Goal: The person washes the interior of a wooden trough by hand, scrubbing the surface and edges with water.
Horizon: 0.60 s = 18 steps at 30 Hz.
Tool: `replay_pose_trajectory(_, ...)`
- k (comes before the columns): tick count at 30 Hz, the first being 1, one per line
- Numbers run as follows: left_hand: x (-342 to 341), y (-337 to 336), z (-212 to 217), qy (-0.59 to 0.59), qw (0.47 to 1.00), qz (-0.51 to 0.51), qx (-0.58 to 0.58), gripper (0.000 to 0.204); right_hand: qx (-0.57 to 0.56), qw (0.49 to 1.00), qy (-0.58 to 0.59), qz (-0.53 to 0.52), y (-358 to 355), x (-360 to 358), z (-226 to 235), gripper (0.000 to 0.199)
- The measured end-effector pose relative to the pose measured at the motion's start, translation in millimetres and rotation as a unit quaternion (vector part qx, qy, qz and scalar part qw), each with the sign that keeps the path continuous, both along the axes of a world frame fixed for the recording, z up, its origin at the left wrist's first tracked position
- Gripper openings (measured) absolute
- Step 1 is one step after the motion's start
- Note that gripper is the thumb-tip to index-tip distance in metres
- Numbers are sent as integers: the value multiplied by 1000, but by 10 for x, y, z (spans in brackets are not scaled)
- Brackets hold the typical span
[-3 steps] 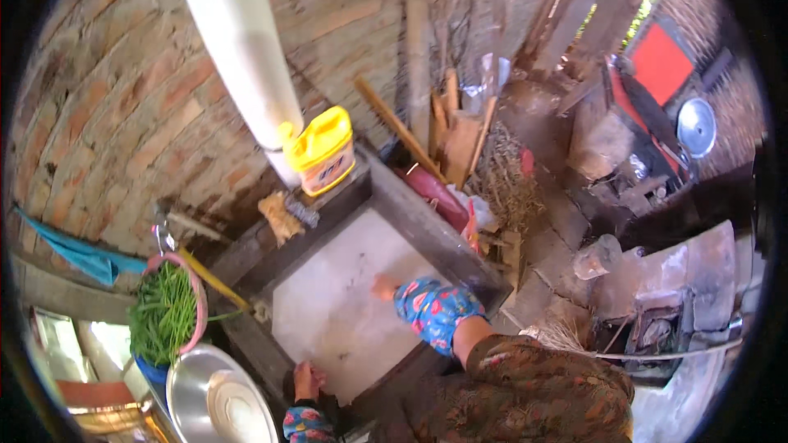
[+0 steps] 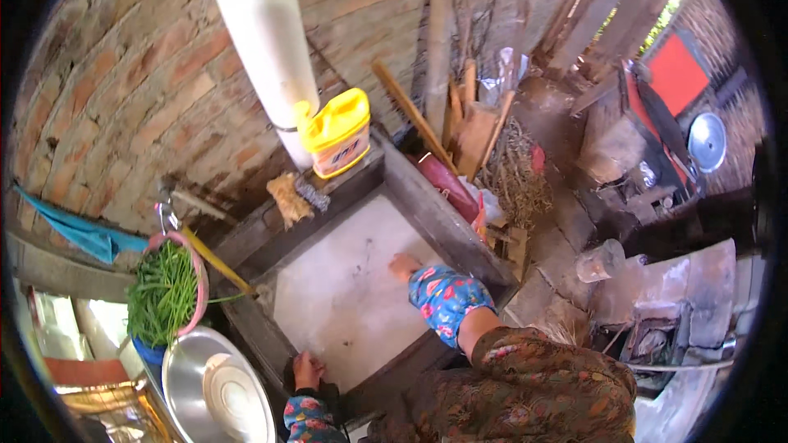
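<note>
My right hand [image 2: 402,266], in a blue flowered sleeve cuff [image 2: 449,299], reaches over the middle right of a square, dark-walled basin [image 2: 439,207]. Its fingers are at the pale, cloudy surface inside and are partly hidden, so their grip does not show. Whether that surface is water or the basin's bottom, I cannot tell; several dark specks dot it. At the basin's near left corner my left hand [image 2: 308,371] is closed, fingers curled in at the inner edge. What it holds, if anything, is hidden. A dark piece lies against that hand.
On the far rim stand a yellow jug [image 2: 336,135], an orange-brown sponge-like lump [image 2: 289,200] and a grey scrubber [image 2: 313,194]. Left are green vegetables [image 2: 164,291] in a pink basket, and a metal bowl [image 2: 185,373]. Wood boards [image 2: 476,143] lean behind; a white pipe [image 2: 267,41] rises there.
The whole view has shifted a little, so the basin sits slightly differently in the picture. My right hand stays at the pale surface and my left hand at the near left corner.
</note>
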<state>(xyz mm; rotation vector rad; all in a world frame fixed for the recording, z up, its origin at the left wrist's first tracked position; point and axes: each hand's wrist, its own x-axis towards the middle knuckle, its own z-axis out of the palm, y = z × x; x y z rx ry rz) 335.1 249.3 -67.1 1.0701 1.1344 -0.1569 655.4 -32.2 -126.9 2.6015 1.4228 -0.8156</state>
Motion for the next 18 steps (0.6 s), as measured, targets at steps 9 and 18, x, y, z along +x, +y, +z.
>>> replay_pose_trajectory(9, 271, -413, -610, -6, 981, 125, -149, 20, 164, 973, -3, -164, 481, -566, 136, 20)
replay_pose_trajectory(18, 1374, -87, 840, -44, 988, 56, 137, 44, 376, 763, 454, -263, 1398, -358, 1287, 31)
